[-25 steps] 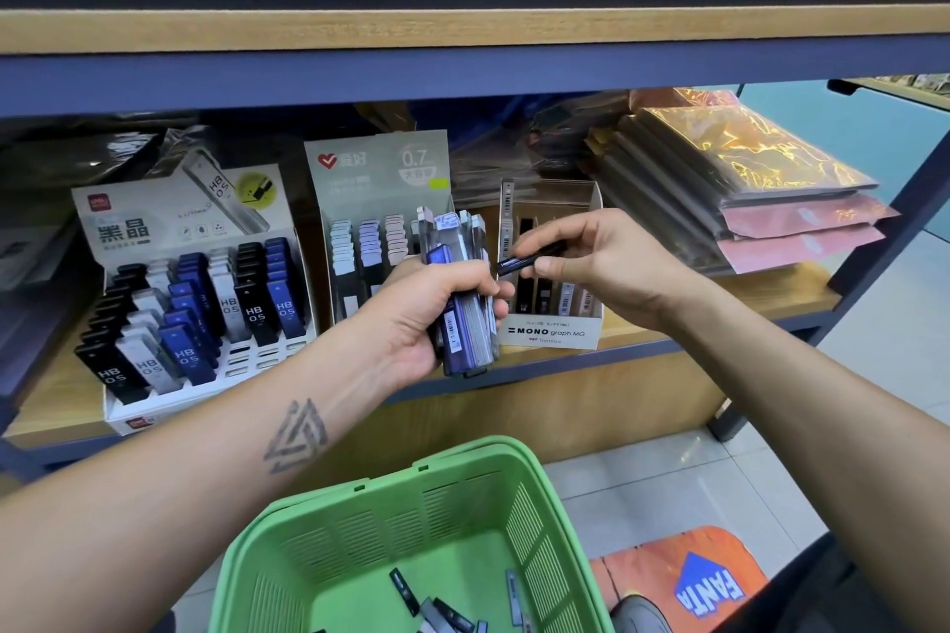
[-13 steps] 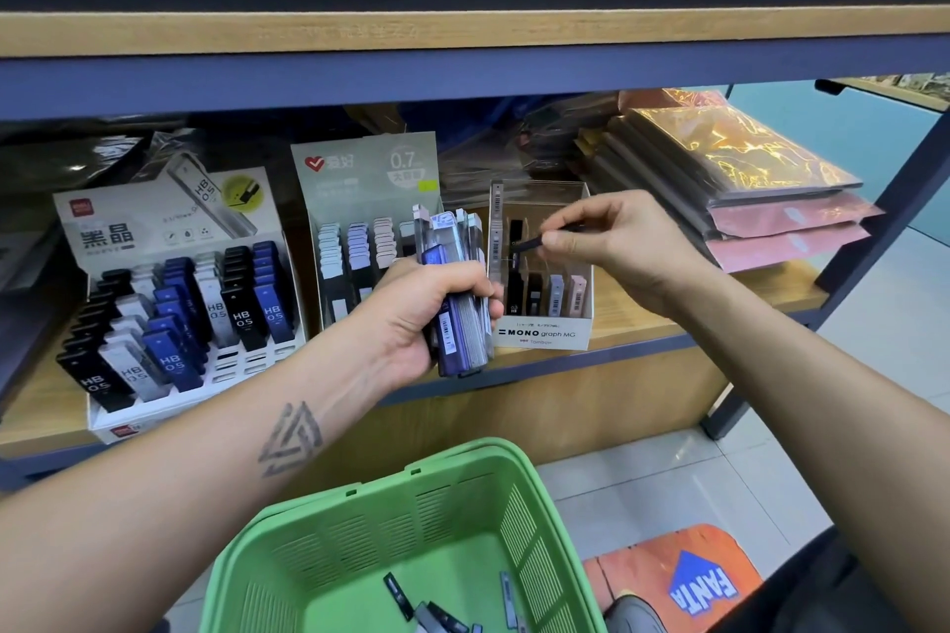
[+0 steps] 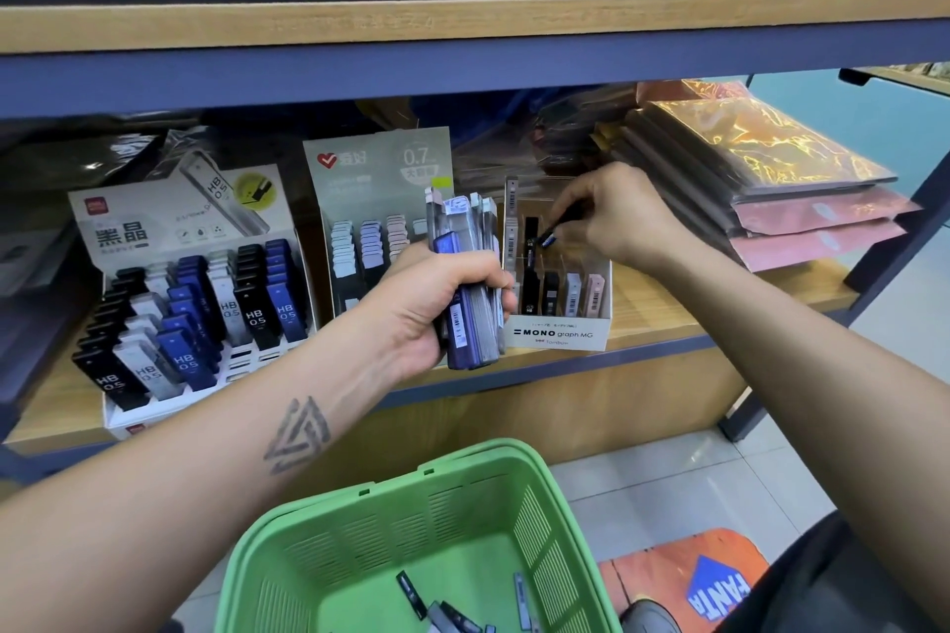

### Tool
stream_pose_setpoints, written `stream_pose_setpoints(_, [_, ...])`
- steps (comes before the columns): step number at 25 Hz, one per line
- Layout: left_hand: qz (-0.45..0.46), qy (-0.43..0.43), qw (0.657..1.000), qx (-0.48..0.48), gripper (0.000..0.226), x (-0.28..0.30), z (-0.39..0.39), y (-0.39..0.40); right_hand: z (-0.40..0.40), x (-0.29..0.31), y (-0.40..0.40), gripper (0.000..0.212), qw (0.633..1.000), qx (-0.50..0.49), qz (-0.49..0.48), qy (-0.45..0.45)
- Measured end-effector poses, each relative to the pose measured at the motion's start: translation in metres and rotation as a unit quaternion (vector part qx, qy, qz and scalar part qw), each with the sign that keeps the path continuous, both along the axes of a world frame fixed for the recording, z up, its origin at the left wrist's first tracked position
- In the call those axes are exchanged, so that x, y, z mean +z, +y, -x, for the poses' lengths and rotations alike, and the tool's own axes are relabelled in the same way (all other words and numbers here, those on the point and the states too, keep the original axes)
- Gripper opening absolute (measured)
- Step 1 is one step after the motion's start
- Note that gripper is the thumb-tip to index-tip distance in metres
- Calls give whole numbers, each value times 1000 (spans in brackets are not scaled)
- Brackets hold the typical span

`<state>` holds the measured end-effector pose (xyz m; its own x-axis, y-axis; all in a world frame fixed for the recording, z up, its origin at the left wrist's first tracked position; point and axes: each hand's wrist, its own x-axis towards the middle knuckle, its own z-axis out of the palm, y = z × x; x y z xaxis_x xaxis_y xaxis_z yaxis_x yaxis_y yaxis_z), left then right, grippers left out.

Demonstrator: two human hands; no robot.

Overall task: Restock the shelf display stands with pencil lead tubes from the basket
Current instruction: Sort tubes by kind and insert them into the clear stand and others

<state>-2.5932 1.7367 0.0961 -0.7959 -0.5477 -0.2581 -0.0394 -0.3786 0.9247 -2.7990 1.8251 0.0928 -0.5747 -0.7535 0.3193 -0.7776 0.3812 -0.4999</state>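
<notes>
Wood-topped shelving (image 3: 668, 308) with a dark blue front rail was seen to carry every display, and all places below are given from the white MONO graph MG display box (image 3: 558, 332) at the shelf's front edge. Well to the right of that box, a stack of foil-wrapped packets (image 3: 761, 170) in gold and pink was laid flat. Below the box, in front of the shelf, a green plastic basket (image 3: 329, 560) was seen, with a few loose lead tubes (image 3: 411, 594) lying on its bottom. Far to the left of the box, a tiered HB 0.5 display stand (image 3: 195, 303) was filled with black, white and blue tubes. Directly left of the box, a grey 0.7 display stand (image 3: 378, 201) was stood, partly hidden by the left hand (image 3: 437, 303). That hand was held just in front of the box's left side, its fingers clamped around a bundle of lead tubes (image 3: 470, 283) kept upright. Over the box's rear compartments the right hand (image 3: 622, 216) was placed, and a single dark lead tube (image 3: 552, 234) was pinched between its fingertips, tilted with its lower end toward the slots. Several tubes were stood upright in the box's front row.
</notes>
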Motion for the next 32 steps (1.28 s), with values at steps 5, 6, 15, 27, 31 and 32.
stream_pose_setpoints(5, [20,1,1000,-21,16,0,1,0,3,-17,-14,22,997,4,-70,14])
stream_pose_setpoints(6, [22,0,999,-24,16,-1,0,-1,3,-20,-16,27,996,11,-88,31])
stream_pose_setpoints(15, [27,-9,999,-31,14,-4,0,-5,-2,-36,-30,27,998,-31,4,47])
stream_pose_setpoints(27, [-14,-9,999,-34,13,-9,-2,-5,-27,-10,-15,6,972,7,93,-216])
stream_pose_setpoints(31, [-31,3,998,-51,23,-9,-4,-4,-48,2,1,40,869,167,46,-463])
stream_pose_setpoints(32, [-34,5,998,-56,25,-8,-4,-2,-50,2,3,43,861,170,51,-477])
